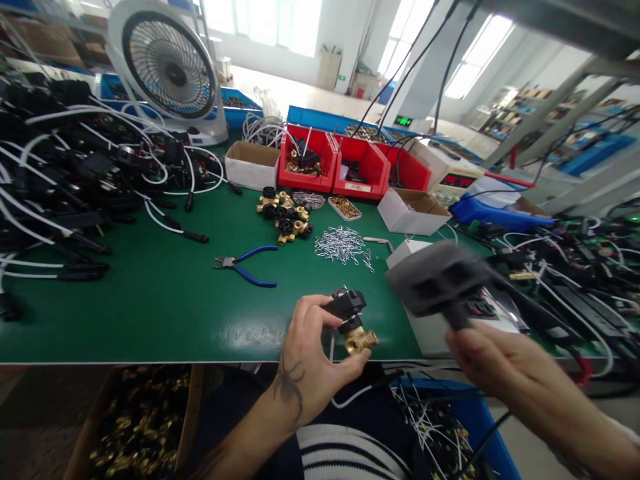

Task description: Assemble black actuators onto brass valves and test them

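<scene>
Brass valve (pixel 353 325) with a black top (pixel 349 304) is in the left hand (pixel 310 353), by the near edge of the bench (pixel 155 307). The fingers (pixel 313 313) pinch the black top, and the thumb (pixel 350 370) presses under the brass end (pixel 358 341). I cannot tell if the valve touches the bench. The right hand (pixel 493 353) grips the handle of a dark tool (pixel 437 277) with a fat head. It is blurry, but looks a bit like a mallet.

So the step seems to be holding the valve firm while the tool is up beside it. A next move would call for a tight left hand, with that thumb kept clear of the tool.

The valve's long line runs from the black top, far from the person, down to the brass end, near the thumb. It leans a little. One round hole looks back at the person, and a brass arm pokes out to the right, away from the left palm.

A white cord (pixel 332 347) hangs beside the left thumb. Past the left fingertips lie shiny clips (pixel 340 245). Blue pliers (pixel 231 263) rest left of that hand. Farther out are more brass valves (pixel 286 217) and red bins (pixel 360 189).
</scene>
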Demonstrator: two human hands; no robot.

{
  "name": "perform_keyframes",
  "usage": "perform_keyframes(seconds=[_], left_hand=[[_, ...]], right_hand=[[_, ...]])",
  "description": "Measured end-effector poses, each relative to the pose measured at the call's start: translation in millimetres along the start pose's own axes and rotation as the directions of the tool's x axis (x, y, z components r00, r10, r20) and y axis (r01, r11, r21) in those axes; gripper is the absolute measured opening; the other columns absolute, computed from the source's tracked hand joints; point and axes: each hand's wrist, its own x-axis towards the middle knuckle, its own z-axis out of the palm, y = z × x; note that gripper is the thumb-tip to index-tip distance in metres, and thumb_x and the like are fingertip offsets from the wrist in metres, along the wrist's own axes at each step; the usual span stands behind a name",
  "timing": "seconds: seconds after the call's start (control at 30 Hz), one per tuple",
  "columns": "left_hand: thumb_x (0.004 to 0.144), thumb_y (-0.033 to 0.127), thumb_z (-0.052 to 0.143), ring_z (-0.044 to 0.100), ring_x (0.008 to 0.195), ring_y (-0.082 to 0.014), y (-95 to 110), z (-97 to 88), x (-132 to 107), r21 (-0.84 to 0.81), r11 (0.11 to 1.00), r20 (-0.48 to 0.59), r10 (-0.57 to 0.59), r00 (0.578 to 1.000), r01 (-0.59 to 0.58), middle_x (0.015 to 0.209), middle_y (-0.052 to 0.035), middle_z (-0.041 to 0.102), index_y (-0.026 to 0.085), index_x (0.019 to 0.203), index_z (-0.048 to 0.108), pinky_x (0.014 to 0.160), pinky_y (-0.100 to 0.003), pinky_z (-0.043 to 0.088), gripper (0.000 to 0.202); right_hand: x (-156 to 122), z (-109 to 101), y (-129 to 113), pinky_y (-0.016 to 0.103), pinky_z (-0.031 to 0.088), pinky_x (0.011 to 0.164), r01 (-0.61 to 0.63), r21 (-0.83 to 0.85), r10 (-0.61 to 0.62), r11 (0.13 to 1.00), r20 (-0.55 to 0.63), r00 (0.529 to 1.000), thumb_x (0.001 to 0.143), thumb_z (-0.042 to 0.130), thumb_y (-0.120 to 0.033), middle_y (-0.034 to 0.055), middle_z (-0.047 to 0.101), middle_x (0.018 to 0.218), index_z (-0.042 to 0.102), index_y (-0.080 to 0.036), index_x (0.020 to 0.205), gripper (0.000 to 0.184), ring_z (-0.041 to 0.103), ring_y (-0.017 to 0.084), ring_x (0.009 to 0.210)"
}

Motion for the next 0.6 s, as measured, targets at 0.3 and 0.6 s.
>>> perform_keyframes(seconds=[0.3, 0.6], left_hand=[[0.065, 0.017, 0.078, 0.061, 0.105, -0.0259, 0.8, 0.6, 1.7, 0.047, 0.998, -0.036, 0.038, 0.999, -0.036, 0.110, -0.0084, 0.059, 0.021, 0.088, 0.052, 0.087, -0.043, 0.053, 0.035], [0.066, 0.017, 0.078, 0.060, 0.106, -0.0262, -0.1, 0.5, 1.1, 0.053, 0.998, -0.032, 0.035, 0.999, -0.034, 0.110, -0.0091, 0.059, 0.020, 0.087, 0.052, 0.087, -0.043, 0.053, 0.034]], right_hand=[[-3.4, 2.2, 3.9, 0.027, 0.034, 0.041, 0.022, 0.000, -0.022, 1.000, -0.100, 0.995, 0.095, 0.035, -0.067, -0.0002, 0.050, 0.051, 0.051, -0.022, 0.063, 0.057, 0.044, 0.014, 0.043], [-2.2, 5.1, -2.3, 0.027, 0.034, 0.042, 0.021, -0.011, -0.022, 1.000, -0.100, 0.995, 0.096, 0.032, -0.066, 0.0014, 0.053, 0.052, 0.053, -0.022, 0.062, 0.059, 0.047, 0.014, 0.044]])
